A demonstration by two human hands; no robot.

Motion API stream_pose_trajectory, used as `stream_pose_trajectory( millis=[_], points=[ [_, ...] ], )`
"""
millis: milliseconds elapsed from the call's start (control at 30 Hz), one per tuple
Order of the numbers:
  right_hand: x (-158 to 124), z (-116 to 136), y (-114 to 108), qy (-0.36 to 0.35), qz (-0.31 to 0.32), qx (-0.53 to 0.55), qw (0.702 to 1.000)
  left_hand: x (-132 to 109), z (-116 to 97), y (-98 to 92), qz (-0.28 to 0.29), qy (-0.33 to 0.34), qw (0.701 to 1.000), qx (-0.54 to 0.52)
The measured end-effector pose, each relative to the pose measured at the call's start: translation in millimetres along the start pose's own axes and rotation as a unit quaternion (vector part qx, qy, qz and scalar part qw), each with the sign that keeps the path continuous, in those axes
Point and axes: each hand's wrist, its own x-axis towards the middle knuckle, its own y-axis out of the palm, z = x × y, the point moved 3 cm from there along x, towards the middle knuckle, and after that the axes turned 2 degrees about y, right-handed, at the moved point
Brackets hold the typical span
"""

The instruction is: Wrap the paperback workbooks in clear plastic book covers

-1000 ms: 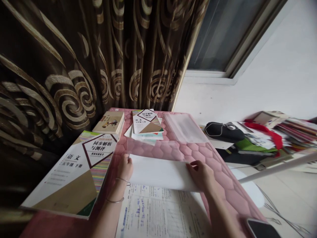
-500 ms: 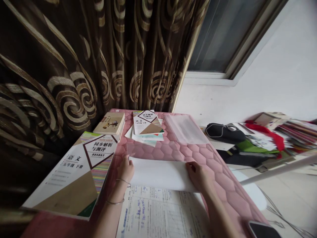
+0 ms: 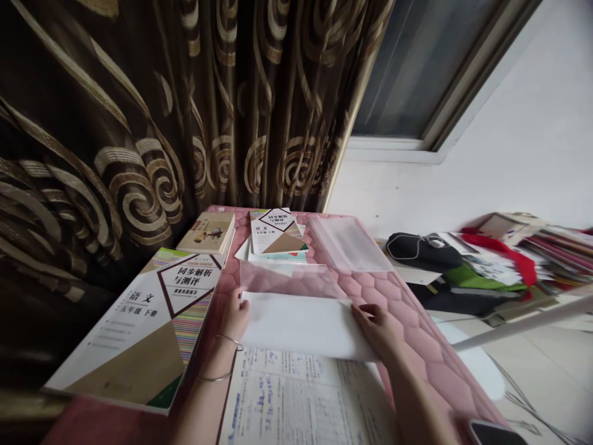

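Note:
A clear plastic sleeve lies on the pink quilted table top, and a folded white sheet sits partly inside it. My left hand, with two thin bangles on its wrist, pinches the sheet's left edge. My right hand grips the right edge of the same sheet, fingers curled over it. Below the sheet lies a printed worksheet with blue writing.
A large workbook lies at the left, a small book and a stack of workbooks at the back, with another clear sleeve beside them. A phone rests at the lower right. Brown curtain hangs behind; cluttered shelf to the right.
Both hands stay on the white sheet. The sheet and the hands have shifted slightly forward towards the clear sleeve, and the view has tilted a little.

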Motion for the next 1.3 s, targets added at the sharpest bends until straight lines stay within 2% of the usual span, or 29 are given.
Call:
stream_pose_trajectory(
  millis=[200, 400, 467, 600, 767, 900, 1000, 1300],
  points=[
    [-1.7, 3.3, -3.4, 0.004, 0.019, 0.037, 0.999, -1.1, -0.9, -0.3, 0.010, -0.012, 0.998, 0.064],
    [0.5, 1.7, -1.2, 0.028, 0.031, 0.039, 0.998, -4.1, -6.8, 0.1, -0.009, 0.016, 0.991, 0.135],
    [0.5, 0.1, -1.4, 0.037, 0.040, 0.057, 0.997, -6.0, -11.0, 0.1, -0.018, 0.020, 0.989, 0.143],
    [-2.2, -2.3, -1.7, 0.008, 0.071, 0.106, 0.992, -9.7, -22.4, -1.5, -0.030, 0.028, 0.988, 0.148],
    [-4.5, -7.7, 0.1, -0.007, 0.074, 0.143, 0.987, -8.6, -25.1, -2.2, -0.013, 0.035, 0.990, 0.134],
    [-3.8, -7.9, 0.9, -0.016, 0.071, 0.093, 0.993, -5.3, -14.9, -0.7, -0.007, -0.007, 0.994, 0.109],
    [-2.9, -5.9, 0.2, -0.032, 0.061, 0.047, 0.997, -5.1, -10.8, 0.5, -0.006, -0.032, 0.988, 0.148],
    [-1.0, -2.7, 1.9, -0.054, 0.049, -0.059, 0.996, -5.7, -10.7, 1.2, 0.000, -0.054, 0.977, 0.207]
  ],
)
